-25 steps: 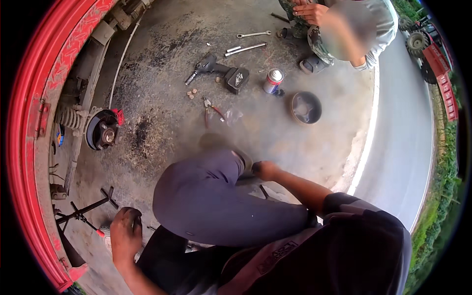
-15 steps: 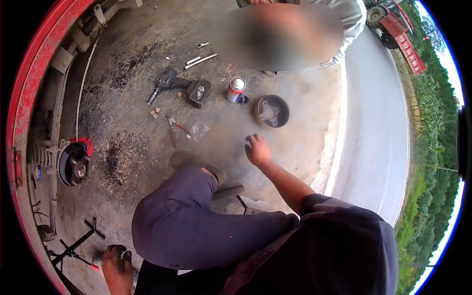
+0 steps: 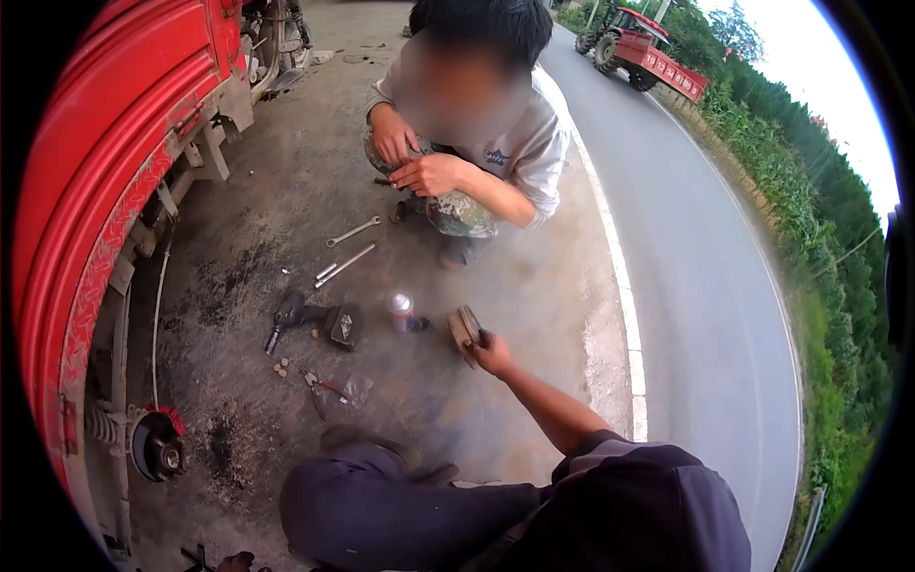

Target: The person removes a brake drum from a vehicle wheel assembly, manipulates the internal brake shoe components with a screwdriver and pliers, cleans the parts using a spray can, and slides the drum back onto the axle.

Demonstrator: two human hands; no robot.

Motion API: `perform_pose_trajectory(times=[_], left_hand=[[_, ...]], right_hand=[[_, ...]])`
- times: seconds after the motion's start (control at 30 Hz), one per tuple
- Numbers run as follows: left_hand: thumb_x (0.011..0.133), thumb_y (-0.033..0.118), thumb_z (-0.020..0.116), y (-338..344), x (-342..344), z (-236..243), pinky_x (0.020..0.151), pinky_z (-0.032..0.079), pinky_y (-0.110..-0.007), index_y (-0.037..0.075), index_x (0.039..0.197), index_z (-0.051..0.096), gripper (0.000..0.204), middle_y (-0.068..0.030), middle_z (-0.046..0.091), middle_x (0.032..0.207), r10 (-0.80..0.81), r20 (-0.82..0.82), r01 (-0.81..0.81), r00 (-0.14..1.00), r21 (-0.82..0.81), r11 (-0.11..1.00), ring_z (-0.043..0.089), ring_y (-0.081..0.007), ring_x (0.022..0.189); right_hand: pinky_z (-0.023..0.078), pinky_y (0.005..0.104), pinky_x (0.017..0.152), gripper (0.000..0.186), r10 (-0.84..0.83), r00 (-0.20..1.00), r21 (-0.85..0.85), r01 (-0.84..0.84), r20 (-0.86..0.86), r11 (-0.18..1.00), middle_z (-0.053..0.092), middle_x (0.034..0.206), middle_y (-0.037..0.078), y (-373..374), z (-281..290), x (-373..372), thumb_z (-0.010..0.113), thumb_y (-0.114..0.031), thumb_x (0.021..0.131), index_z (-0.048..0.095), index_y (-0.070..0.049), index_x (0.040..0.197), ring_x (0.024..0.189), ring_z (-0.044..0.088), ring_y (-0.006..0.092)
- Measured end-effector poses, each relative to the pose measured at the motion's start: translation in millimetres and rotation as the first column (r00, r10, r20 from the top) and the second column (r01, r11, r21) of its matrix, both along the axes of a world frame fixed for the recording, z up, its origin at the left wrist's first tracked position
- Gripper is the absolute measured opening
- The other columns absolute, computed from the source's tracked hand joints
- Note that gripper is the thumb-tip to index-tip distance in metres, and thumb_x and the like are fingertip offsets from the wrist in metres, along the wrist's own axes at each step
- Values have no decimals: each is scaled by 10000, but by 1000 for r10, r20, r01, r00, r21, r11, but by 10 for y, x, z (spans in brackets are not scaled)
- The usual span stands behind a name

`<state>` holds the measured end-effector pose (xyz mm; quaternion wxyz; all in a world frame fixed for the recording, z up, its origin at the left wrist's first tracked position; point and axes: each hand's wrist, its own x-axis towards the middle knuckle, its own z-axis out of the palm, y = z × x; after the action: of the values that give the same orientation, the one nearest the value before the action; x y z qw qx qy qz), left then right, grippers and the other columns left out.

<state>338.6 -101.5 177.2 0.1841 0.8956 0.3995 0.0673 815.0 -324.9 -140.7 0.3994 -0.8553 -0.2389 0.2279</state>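
So there's a dull brown, round metal drum (image 3: 464,337) tipped up on its side, around the middle of the scene, and the right hand (image 3: 492,354) has its fingers closed on the near right edge. Can't tell if it's touching the grey concrete ground (image 3: 500,419). Left hand (image 3: 235,562) is mostly cut off at the near edge, so no idea what those fingers are doing. Just left of the drum stands a white-topped spray can (image 3: 401,312), then a black cordless impact wrench (image 3: 318,319) further left. Nearer than that lie red-handled pliers (image 3: 329,386) beside a clear plastic bag (image 3: 357,388). A silver spanner (image 3: 354,231) is on the far side, and a person in a grey shirt (image 3: 529,162) squats just beyond, hands together.
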Motion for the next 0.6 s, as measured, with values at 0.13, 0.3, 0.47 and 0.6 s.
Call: perform_pose_trajectory(times=[0.13,0.3,0.47,0.6], left_hand=[[1011,285,639,66,390,-60,1020,488,-445,-13,1286,666,406,-214,692,1260,25,113,-19,993,-52,998,640,-377,1187],[1019,318,623,43,755,150,1006,495,-425,1,1320,650,438,-228,682,1274,-68,121,75,990,-59,995,644,-369,1179],[949,186,639,-618,-280,46,948,503,-443,-6,1213,660,327,-220,682,1164,43,-111,-57,993,-130,990,647,-394,1086],[907,93,679,-1268,-1288,248,899,529,-437,-29,1180,670,299,-189,714,1130,145,-301,-187,942,-114,976,684,-364,995]], right_hand=[[557,404,917,403,-162,726,263,434,-669,862,719,1155,151,-392,185,-235,570,-294,1034,651,46,1236,1042,688,251],[532,419,1003,492,-311,290,21,762,-905,647,694,1252,150,-797,-836,-580,485,-427,1079,651,-9,1280,1142,658,288],[500,502,1001,539,-334,942,-199,334,37,921,671,1235,284,-736,-823,-583,481,-463,1036,700,6,1185,1178,624,437],[530,522,931,338,53,955,-175,-1,293,985,681,1170,255,-663,-556,-672,569,-324,992,707,-63,1158,1070,649,447]])
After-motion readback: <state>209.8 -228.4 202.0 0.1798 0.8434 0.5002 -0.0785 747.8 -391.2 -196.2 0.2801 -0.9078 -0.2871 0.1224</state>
